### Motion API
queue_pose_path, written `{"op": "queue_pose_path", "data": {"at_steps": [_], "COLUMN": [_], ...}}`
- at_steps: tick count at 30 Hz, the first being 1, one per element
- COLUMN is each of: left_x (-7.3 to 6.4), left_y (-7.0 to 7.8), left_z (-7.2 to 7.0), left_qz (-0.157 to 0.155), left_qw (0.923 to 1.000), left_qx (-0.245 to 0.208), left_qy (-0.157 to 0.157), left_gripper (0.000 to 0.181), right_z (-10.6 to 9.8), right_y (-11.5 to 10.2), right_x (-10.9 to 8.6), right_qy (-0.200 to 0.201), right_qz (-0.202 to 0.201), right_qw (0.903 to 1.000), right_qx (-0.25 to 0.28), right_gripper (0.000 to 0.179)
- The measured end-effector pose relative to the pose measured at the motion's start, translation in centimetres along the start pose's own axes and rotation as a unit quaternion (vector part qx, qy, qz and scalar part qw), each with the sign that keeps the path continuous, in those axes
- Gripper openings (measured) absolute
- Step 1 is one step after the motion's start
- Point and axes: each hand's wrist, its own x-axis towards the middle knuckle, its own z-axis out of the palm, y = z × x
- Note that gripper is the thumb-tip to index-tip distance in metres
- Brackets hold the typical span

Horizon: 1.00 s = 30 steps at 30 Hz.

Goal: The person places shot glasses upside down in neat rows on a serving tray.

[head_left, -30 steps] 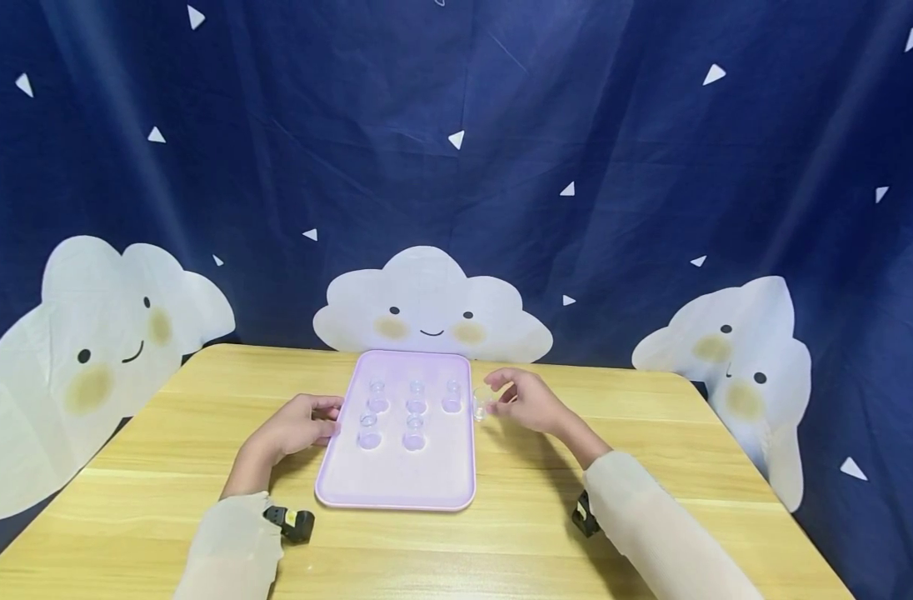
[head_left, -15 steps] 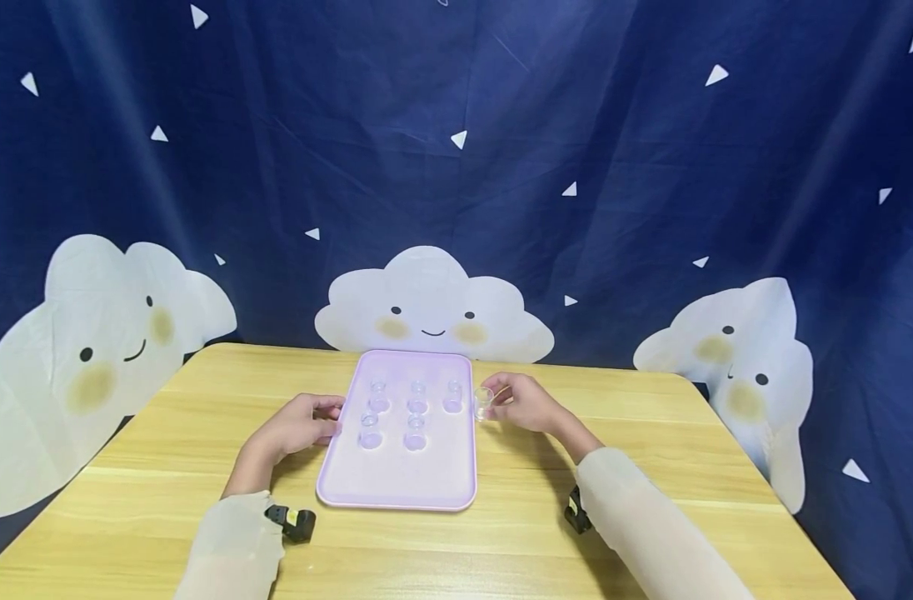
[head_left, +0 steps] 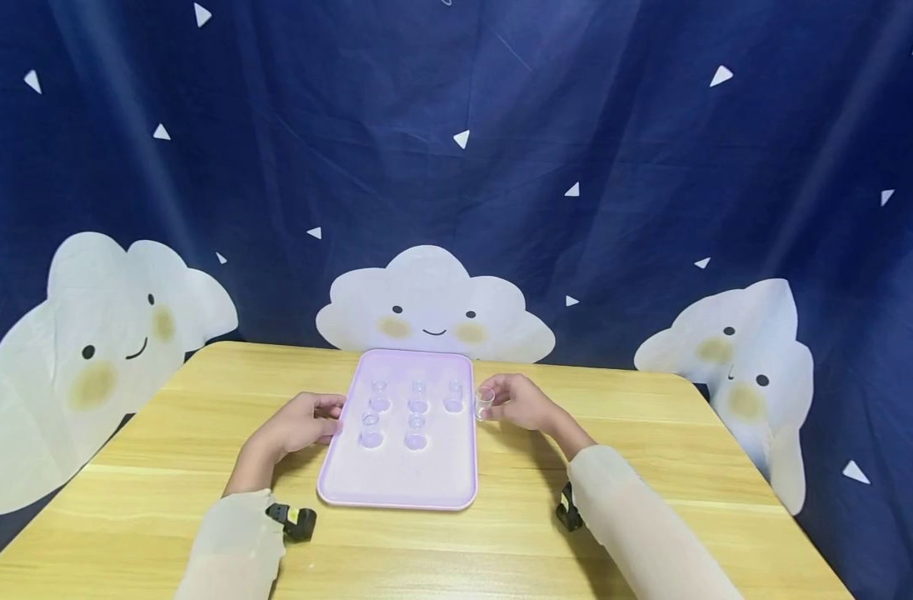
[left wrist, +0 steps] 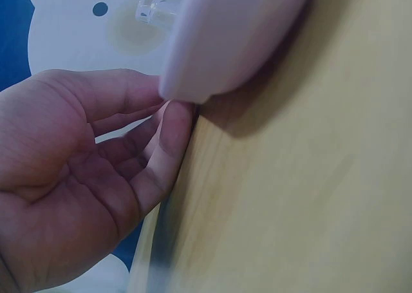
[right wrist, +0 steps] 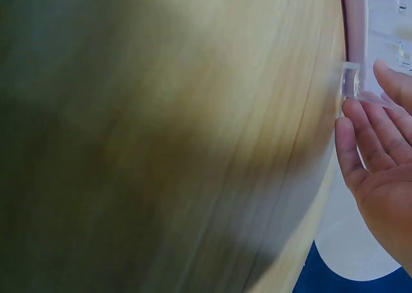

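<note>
A pale purple tray [head_left: 396,475] lies on the table, bearing several small clear cups [head_left: 416,440] in two rows. My left hand [head_left: 297,427] is at the tray's left edge; in the left wrist view its thumb and index finger [left wrist: 122,90] meet at the rim. Just outside the tray's right edge, my right hand [head_left: 522,403] holds another small clear cup [head_left: 485,403] between thumb and fingers. That cup [right wrist: 349,80] also shows in the right wrist view, close to the tray's side. Whether its base touches the table cannot be told.
The wooden table [head_left: 621,517] reaches back to a dark blue curtain [head_left: 396,108] with white clouds and triangles. Black wrist devices sit on both sleeves, one of them the left device [head_left: 293,522]. Table surface extends on both sides of the tray.
The right hand's fingers have drawn closer around the loose cup, and the right forearm has shifted slightly left. The cup appears to have turned a little. Left hand and tray stay in place.
</note>
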Motion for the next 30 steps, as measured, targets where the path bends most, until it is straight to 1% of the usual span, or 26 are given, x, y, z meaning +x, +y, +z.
{"op": "queue_pose_path", "data": {"at_steps": [7, 14, 19, 23, 26, 30], "left_x": [0.0, 0.0, 0.0, -0.1, -0.1, 0.0], "left_y": [0.0, 0.2, 0.2, 0.1, 0.1, 0.0], "left_z": [0.0, 0.0, 0.0, 0.1, 0.1, 0.0], "left_qz": [0.001, 0.002, 0.003, 0.000, 0.000, 0.001], "left_qw": [1.0000, 1.0000, 1.0000, 1.0000, 1.0000, 1.0000], "left_qx": [0.003, 0.001, 0.002, 0.003, 0.005, 0.004], "left_qy": [0.001, 0.001, 0.001, 0.003, 0.003, 0.002], "left_gripper": [0.048, 0.047, 0.047, 0.046, 0.047, 0.047], "right_z": [0.0, -0.3, -0.6, -0.7, -0.7, -0.8], "right_y": [0.1, 0.2, -0.1, -0.2, -0.2, -0.4], "right_x": [0.0, -0.1, -0.4, -0.7, -0.9, -1.1], "right_qy": [-0.002, -0.004, -0.008, 0.000, -0.001, -0.008], "right_qz": [0.013, 0.002, 0.009, 0.009, -0.004, -0.031], "right_qw": [0.9994, 0.9993, 0.9986, 0.9996, 1.0000, 0.9994], "right_qx": [0.034, 0.036, 0.051, 0.025, 0.003, -0.012], "right_gripper": [0.026, 0.023, 0.025, 0.025, 0.023, 0.022]}}
